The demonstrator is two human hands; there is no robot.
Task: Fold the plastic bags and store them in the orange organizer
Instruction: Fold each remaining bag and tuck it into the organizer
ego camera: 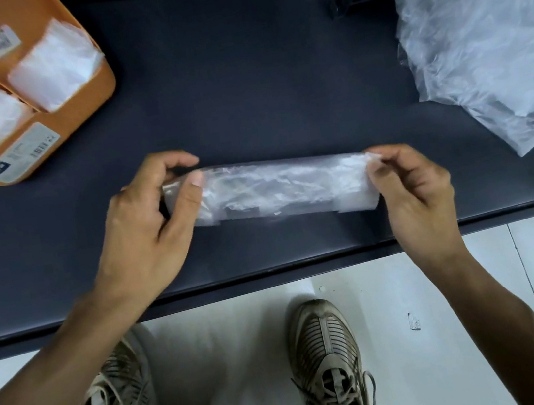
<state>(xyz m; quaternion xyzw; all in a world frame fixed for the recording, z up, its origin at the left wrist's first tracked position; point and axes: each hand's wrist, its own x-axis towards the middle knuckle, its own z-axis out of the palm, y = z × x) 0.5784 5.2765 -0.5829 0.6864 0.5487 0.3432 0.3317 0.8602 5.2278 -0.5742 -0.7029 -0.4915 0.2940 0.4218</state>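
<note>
Left hand (152, 209) and right hand (408, 181) pinch opposite ends of a crinkled, translucent plastic bag (284, 187) folded into a long strip, right of the rigid orange organizer (81, 126).

Work surface (257, 75): dark blue-grey, matte, flat, extending beyond and to both sides of the hands; its front edge (270, 280) is a darker band running nearer the person than the hands. Floor (241, 362): pale grey-white tiles, glossy, below the hands, with a thin joint line (525, 271) to the right and a small dark scrap (414, 321) under the right forearm. Light: even, soft, with faint shadows on the floor.
</note>
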